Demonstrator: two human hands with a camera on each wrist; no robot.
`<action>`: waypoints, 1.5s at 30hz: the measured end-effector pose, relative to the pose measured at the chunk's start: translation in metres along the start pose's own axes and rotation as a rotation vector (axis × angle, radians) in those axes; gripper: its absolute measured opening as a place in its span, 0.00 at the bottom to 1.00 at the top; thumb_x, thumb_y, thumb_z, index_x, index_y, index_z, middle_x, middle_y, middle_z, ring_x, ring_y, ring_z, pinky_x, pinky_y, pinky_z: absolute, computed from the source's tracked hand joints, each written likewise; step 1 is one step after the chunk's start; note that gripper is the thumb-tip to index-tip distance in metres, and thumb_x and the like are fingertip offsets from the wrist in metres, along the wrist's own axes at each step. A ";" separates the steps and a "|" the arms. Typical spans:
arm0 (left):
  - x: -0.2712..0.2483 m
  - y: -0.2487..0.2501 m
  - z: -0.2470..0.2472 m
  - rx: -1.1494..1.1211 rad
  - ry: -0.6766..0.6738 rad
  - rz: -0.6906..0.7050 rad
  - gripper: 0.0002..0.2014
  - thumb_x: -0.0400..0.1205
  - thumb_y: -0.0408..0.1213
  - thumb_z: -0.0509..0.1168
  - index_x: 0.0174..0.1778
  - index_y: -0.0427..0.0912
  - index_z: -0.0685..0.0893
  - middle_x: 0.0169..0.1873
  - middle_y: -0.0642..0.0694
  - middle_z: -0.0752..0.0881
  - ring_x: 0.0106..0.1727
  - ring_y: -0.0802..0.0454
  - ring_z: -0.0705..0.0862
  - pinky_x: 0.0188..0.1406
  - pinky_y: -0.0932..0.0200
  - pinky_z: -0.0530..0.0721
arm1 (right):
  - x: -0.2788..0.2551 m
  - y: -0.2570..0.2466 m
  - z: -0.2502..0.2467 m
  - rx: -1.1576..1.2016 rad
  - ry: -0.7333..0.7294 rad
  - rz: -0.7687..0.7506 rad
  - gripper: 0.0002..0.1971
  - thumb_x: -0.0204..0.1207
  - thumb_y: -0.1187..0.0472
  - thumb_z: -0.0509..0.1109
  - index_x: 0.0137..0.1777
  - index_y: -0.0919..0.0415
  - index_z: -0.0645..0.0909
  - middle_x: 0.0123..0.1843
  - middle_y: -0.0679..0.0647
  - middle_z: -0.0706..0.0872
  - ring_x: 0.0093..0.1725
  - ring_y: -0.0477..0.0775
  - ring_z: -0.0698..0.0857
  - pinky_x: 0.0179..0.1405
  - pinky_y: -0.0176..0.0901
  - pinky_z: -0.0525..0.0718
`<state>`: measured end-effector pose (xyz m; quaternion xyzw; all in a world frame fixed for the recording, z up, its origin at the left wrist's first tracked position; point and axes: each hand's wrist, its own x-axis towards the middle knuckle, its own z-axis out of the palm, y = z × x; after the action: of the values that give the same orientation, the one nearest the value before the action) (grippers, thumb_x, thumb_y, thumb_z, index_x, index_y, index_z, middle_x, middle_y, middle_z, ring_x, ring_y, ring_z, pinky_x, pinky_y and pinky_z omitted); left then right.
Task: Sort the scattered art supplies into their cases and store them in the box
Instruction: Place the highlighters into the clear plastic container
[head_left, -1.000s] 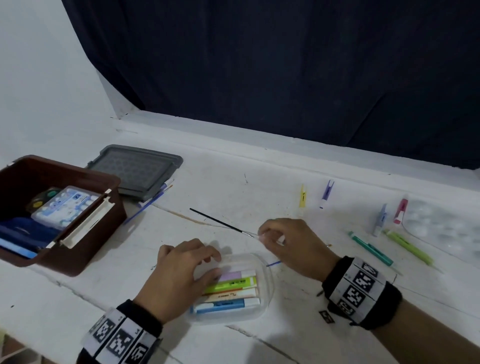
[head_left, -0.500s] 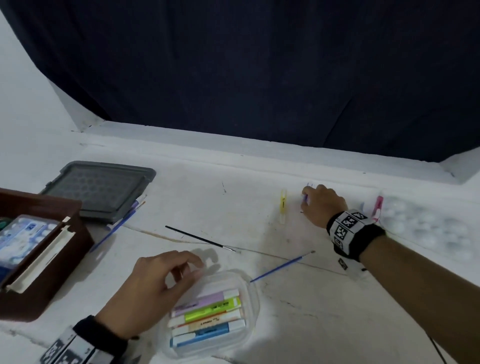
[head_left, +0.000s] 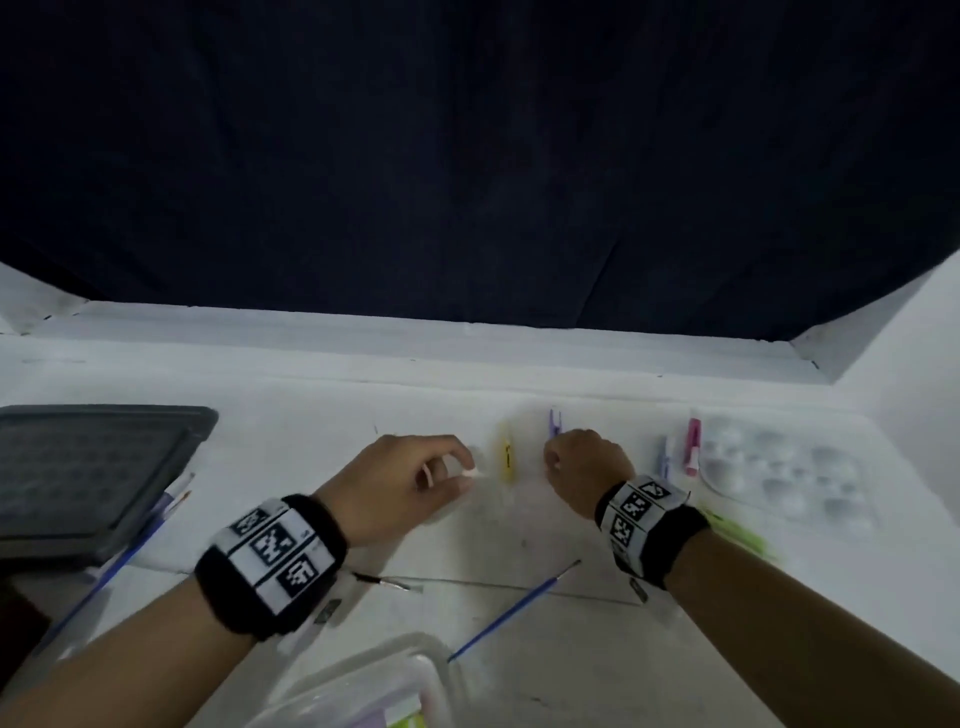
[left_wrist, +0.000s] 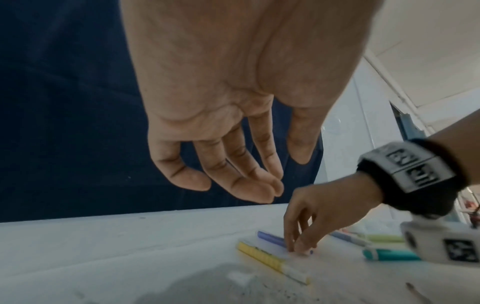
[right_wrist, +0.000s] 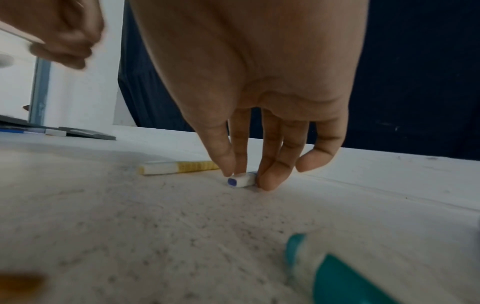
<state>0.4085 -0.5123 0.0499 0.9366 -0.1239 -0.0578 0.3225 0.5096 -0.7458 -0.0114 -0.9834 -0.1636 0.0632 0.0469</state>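
Observation:
My right hand pinches a purple-and-white marker that lies on the white table, thumb on one side and fingers on the other; its purple cap sticks out beyond the knuckles. A yellow marker lies just to its left. My left hand hovers beside the yellow marker with fingers loosely curled and nothing in it. The clear case holding highlighters sits at the bottom edge of the head view.
A grey lid lies at far left with brushes beside it. A blue brush and a black brush lie between my arms. Pink, pale blue, green and teal markers and a clear palette are at right.
My left hand has left the clear case and moved forward to beside the yellow marker. My right hand stays at the purple marker, fingers closed on it. The head view has swung up and to the right.

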 end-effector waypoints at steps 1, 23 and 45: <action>0.018 -0.001 0.003 0.010 -0.023 -0.001 0.08 0.84 0.52 0.66 0.57 0.58 0.84 0.38 0.56 0.86 0.38 0.60 0.84 0.37 0.71 0.77 | -0.002 0.001 0.000 0.022 0.006 0.012 0.09 0.81 0.59 0.62 0.51 0.57 0.84 0.52 0.56 0.86 0.49 0.61 0.87 0.51 0.49 0.85; 0.071 0.001 0.048 0.426 -0.359 0.025 0.11 0.80 0.32 0.61 0.53 0.54 0.77 0.49 0.49 0.75 0.50 0.48 0.79 0.48 0.56 0.75 | -0.136 -0.007 -0.014 1.286 0.125 0.216 0.11 0.78 0.78 0.65 0.47 0.63 0.84 0.37 0.61 0.90 0.35 0.59 0.90 0.48 0.60 0.89; -0.246 -0.011 0.027 -0.205 0.451 -0.276 0.25 0.83 0.30 0.67 0.70 0.61 0.77 0.46 0.56 0.83 0.45 0.52 0.86 0.46 0.58 0.86 | -0.192 -0.102 -0.009 0.762 -0.168 -0.503 0.07 0.84 0.61 0.65 0.53 0.47 0.80 0.40 0.45 0.80 0.34 0.41 0.77 0.37 0.39 0.79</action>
<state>0.1689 -0.4539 0.0285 0.8963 0.0863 0.0962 0.4242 0.2983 -0.7131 0.0304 -0.8172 -0.3656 0.1850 0.4053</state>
